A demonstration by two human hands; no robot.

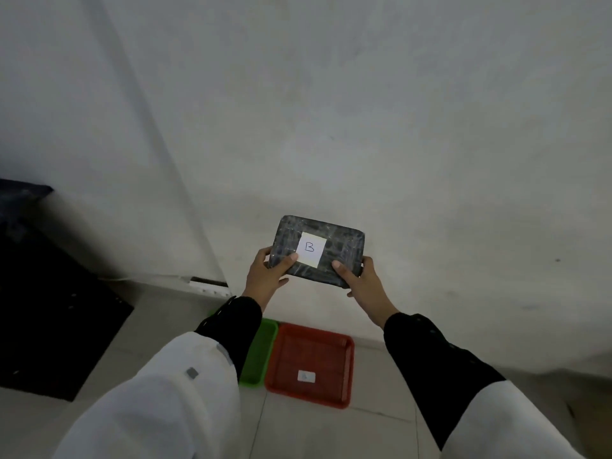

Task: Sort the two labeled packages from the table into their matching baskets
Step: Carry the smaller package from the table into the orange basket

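At the far left of the frame we see a dark mat on the pale floor. Moving right, our left hand grips the left end of the package, thumb curled over its top. The package sits at centre frame, held in the air before the white wall: a flat dark rectangle wrapped in shiny film, with a white label marked "B". Our right hand clasps its right end, thumb on top, fingers beneath. Lower down, a green basket touches a red basket, whose small tag is unreadable.
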